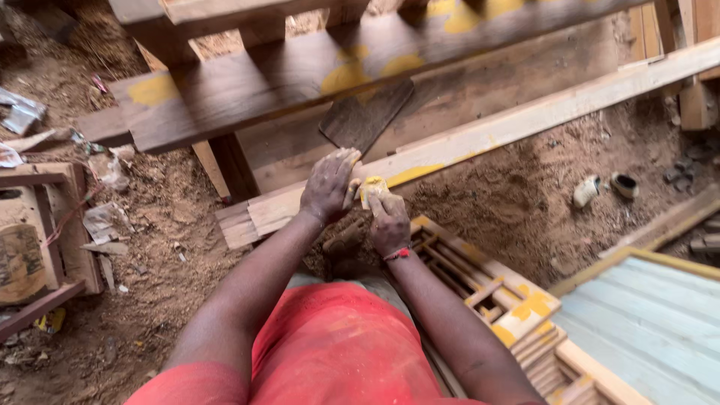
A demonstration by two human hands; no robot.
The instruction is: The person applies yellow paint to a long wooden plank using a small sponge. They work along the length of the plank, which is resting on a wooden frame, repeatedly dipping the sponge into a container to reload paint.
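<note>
Hands meet over the pale wooden plank [480, 139]: my right hand [390, 223] pinches a yellow putty lump [373, 187], my left hand [328, 184] lies curled just beside it; the plank's long axis runs up-right.

Under you, the floor [517, 202] is loose sawdust and dirt, daylit. Dark wooden planks [300, 75] with yellow filler patches run across the top of the frame; a pale beam [525, 120] slants below them. At lower right you have a slatted wooden frame [495, 292]. At left, scrap wood [37, 225] and paper litter [101, 221].
</note>
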